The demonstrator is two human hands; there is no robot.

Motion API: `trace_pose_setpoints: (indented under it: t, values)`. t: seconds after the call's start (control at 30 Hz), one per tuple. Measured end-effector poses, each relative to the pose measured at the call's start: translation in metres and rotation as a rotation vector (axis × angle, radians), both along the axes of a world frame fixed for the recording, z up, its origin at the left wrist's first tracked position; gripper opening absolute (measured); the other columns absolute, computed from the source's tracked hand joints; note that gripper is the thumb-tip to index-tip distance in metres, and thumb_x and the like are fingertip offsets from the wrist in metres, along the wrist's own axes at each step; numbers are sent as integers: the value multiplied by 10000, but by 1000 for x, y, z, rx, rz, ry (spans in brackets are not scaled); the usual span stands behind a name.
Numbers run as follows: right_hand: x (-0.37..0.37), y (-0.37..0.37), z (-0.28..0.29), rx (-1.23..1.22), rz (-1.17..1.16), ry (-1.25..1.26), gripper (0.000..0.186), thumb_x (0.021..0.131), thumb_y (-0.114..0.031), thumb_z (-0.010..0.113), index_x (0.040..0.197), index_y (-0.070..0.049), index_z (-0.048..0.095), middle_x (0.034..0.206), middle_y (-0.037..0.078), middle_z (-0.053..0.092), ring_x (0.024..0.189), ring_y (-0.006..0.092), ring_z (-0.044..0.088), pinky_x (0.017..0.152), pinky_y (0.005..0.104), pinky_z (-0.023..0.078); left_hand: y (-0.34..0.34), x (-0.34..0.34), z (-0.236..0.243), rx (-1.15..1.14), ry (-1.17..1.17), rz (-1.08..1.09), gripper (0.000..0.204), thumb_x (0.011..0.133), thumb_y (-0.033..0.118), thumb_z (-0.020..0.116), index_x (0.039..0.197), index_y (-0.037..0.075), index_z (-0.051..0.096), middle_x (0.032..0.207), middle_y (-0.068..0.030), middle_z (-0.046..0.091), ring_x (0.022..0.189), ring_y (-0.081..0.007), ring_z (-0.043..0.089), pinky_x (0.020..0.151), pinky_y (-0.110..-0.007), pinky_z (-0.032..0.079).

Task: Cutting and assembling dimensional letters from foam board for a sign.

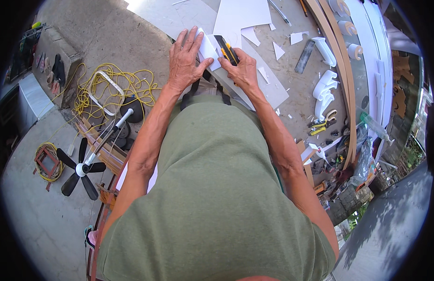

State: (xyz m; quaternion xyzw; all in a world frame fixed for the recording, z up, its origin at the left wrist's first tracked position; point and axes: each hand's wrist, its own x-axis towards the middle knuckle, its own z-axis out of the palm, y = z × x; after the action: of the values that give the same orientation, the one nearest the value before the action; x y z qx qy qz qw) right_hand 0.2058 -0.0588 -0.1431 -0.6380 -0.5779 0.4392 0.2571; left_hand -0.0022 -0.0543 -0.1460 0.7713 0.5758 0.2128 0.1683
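Observation:
At the near edge of the work table, my left hand (183,65) holds a thick white block (208,50), its fingertips along one side and its thumb pressed at the near end. My right hand (244,72) is closed round a black and yellow utility knife (226,50). The knife lies right beside the block, over white sheet material; its blade tip cannot be made out. Under both hands a pale flat board (268,89) rests on the table.
White offcuts (278,50) lie scattered on the table (273,114). White curved shapes (324,91), yellow-handled pliers (322,124) and brown strips (345,70) are to the right. On the left floor are a tangled yellow cord (146,86) and a fan (81,169).

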Motion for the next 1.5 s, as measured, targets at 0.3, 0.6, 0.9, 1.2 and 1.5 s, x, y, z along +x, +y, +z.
trace_pose_setpoints:
  t: [0.3,0.6,0.9,1.2,1.5]
  values:
    - [0,14,21,-269,-70,118,361,836,-317,815,921,15,705,577,49,644,469,134,654,455,284,514,0,-1,-8,-75,24,-9,856,821,373,747,1581,144,426,1682,-75,334,1574,-352,211,1187,-577,283]
    - [-4,17,17,-262,-62,-20,447,818,-405,807,924,19,714,598,102,680,472,190,687,501,326,560,1,1,-8,-65,-69,-18,873,848,315,774,1580,35,389,1667,-157,337,1567,-379,237,1214,-487,306]
    - [-8,11,-1,-114,-39,-133,374,835,-331,845,889,1,683,568,50,642,453,126,644,427,283,503,0,2,-7,-46,-195,-5,841,804,232,795,1535,2,448,1638,-189,376,1549,-379,283,1226,-444,324]
    - [-9,13,2,-229,-49,-149,463,760,-402,837,968,-8,711,765,204,732,718,364,738,661,454,572,1,2,-9,-71,-212,-3,844,803,233,783,1544,19,442,1646,-175,367,1556,-363,271,1239,-426,318]
    - [-9,13,3,-218,-60,-129,447,762,-390,841,960,-14,706,760,199,731,704,359,736,650,449,568,2,1,-11,-71,-198,-9,846,807,253,778,1554,44,440,1650,-156,366,1560,-347,265,1242,-420,315]
